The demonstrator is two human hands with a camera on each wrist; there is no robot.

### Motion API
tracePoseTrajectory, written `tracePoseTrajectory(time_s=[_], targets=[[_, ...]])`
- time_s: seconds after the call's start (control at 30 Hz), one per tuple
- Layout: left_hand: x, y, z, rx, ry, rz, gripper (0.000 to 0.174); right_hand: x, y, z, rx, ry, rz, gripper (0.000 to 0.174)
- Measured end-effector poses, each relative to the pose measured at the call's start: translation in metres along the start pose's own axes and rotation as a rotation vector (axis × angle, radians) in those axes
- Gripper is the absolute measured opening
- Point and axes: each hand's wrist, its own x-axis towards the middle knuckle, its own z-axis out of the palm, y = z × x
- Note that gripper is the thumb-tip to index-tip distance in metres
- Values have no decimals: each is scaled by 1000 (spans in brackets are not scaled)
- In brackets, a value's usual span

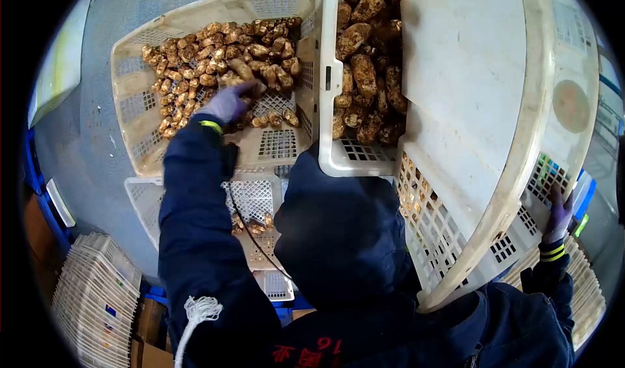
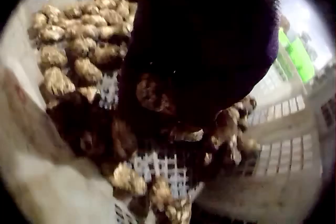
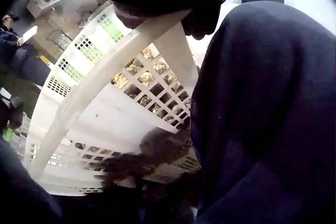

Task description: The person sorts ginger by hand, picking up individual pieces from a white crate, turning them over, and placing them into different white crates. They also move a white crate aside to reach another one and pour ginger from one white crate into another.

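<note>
- Tubers (image 1: 221, 52) heaped in flat crate (image 1: 130, 101), left hand (image 1: 228, 102) among them; cannot tell if grip is clenched.
- Right hand (image 1: 558, 213) grasping tilted crate (image 1: 469, 107) rim.
- Probably best: hold tilt steady, rake pile gently.

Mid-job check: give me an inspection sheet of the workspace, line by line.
Surface: grey floor under the crates.
Job's things: flat crate holds brown tubers; tilted crate holds more tubers.
Clutter: stacked empty crates, cardboard box.
Hands: left hand, gloved, among the flat crate's tubers, grasp unclear; right hand grips the tilted crate's edge.
Cables: thin dark cord by the left sleeve; white rope at the jacket.
Surroundings: pale panel at left.
</note>
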Motion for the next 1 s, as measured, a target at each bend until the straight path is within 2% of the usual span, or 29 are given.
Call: tracePoseTrajectory(time_s=[0.03, 0.07, 0.1, 0.17, 0.2, 0.23, 0.27, 0.37, 0.43, 0.47, 0.5, 0.53, 0.57, 0.6, 0.63, 0.7, 0.77, 0.8, 0.83, 0.87, 0.9, 0.97, 1.0], targets=[[-29, 13, -23, -40, 127, 187, 60, -1, 1, -1, 6, -2, 6, 41], [-44, 3, -39, -313, 236, 52, 59, -1, 0, 0, 14, -5, 6, 40], [-45, -21, -55, -260, 410, 368, 66, 0, -1, 1, 23, -9, 5, 40], [-68, -27, -66, -331, 432, 183, 60, 1, -1, 3, 53, -2, -6, 40], [-62, -59, -74, -410, 386, 71, 57, -1, -5, 4, 55, -6, 6, 40], [-46, -116, -83, -490, 336, -44, 55, -3, -7, 5, 53, -10, 20, 40], [-30, -167, -94, -580, 117, 44, 46, 0, -1, 4, 68, 2, -9, 40], [-70, -36, -43, 99, -171, -404, 26, 5, 4, -3, 4, -13, -18, 40], [-52, -51, -18, -28, -184, -320, 23, 6, 5, -2, -18, -6, -8, 40], [-44, -48, -20, 106, -234, -349, 30, 3, 1, 0, -19, 3, -6, 40], [-38, -50, -24, 162, -198, -330, 39, 2, -1, 0, -24, 11, -4, 41], [-31, -79, -27, 105, 50, -119, 40, 3, 3, -3, -35, 10, -18, 42], [-36, -77, -28, 49, 300, 92, 40, 2, 2, 0, -12, 4, -13, 41], [-43, -74, -41, -298, 447, 3, 37, 1, -1, 2, 10, 2, -7, 41], [-37, -92, -66, -88, 579, -45, 35, 0, -3, 2, 28, 0, -2, 41], [-38, -65, -67, -228, 551, 168, 29, 1, -1, 1, 3, -7, -10, 39], [-32, -23, -59, -137, 506, 27, 26, 7, 8, -6, 23, -10, 8, 39], [-17, -12, -53, -198, 455, 39, 25, 7, 8, -8, -10, -21, -3, 41], [-28, 42, -36, 25, 370, -114, 25, 6, 7, -8, -10, -15, -8, 42], [-28, 76, -22, 446, 334, -232, 41, 5, 6, -6, -7, -9, -13, 42], [-13, 65, -8, 731, 370, -226, 42, 3, 4, -3, -2, -5, -17, 43], [19, 36, 15, 983, 265, -255, 39, 1, -2, 2, -3, -9, -16, 44], [29, 40, 16, 994, 180, -336, 36, -1, -4, 4, -4, 0, -18, 44]])
